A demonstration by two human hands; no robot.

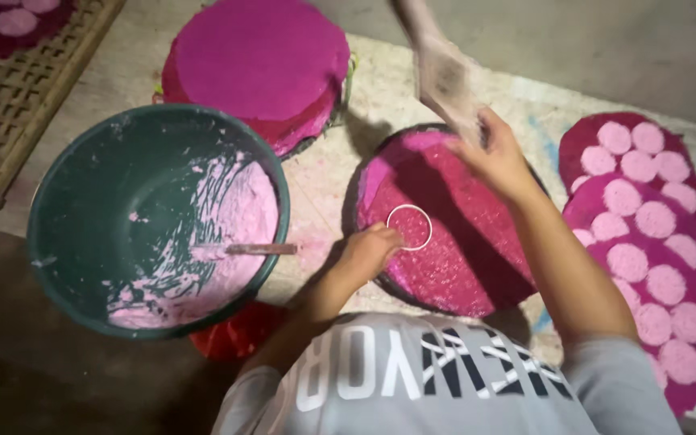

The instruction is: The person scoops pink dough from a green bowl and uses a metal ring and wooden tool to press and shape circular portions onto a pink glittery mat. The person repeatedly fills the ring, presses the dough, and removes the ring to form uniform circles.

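Pale gritty board (380, 89); left hand (368, 251) pinches white ring (409, 227), right hand (497, 157) grips blurred scoop (445, 80).

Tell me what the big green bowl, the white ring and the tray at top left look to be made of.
Green bowl: likely plastic, its smooth wall smeared with pale pink batter.
White ring, held by the left hand: thin and even, plastic or metal; cannot tell which.
Tray: woven bamboo or cane, shown by tan crossing strips and a slat frame.
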